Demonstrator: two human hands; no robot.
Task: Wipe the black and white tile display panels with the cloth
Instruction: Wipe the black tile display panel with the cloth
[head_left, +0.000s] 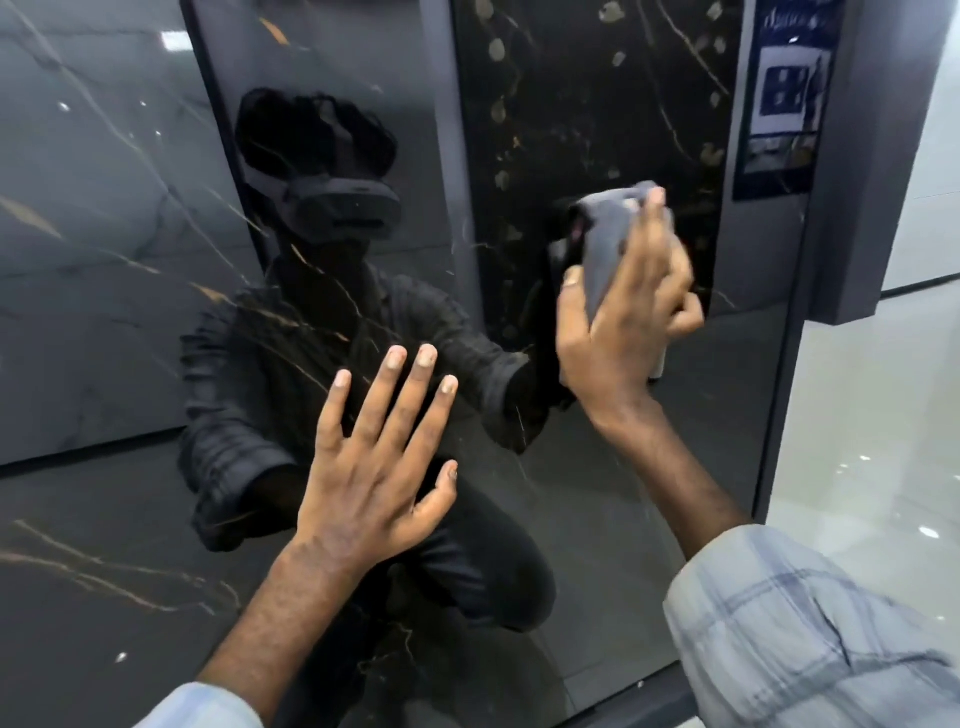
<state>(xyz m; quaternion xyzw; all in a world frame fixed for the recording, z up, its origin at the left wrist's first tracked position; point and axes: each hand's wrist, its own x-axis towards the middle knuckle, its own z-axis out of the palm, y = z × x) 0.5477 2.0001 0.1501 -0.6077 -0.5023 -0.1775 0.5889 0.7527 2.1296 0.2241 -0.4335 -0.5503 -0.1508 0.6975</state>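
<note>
I'm wiping the black panel (130, 338). My right hand (623, 332) grips the cloth (605, 234) at two o'clock; my left hand (374, 467) lies flat, fingers spread, at six. Next, I judge, a firm downward sweep.

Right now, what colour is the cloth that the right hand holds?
Grey, plain with no pattern. The head view shows the cloth bunched in the right hand.

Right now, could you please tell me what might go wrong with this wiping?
1. The bare left hand seems pressed flat on the glossy black panel, so it may leave fresh fingerprints.
2. The cloth is bunched in the right hand, so bare fingers could touch the panel and smear it.
</note>
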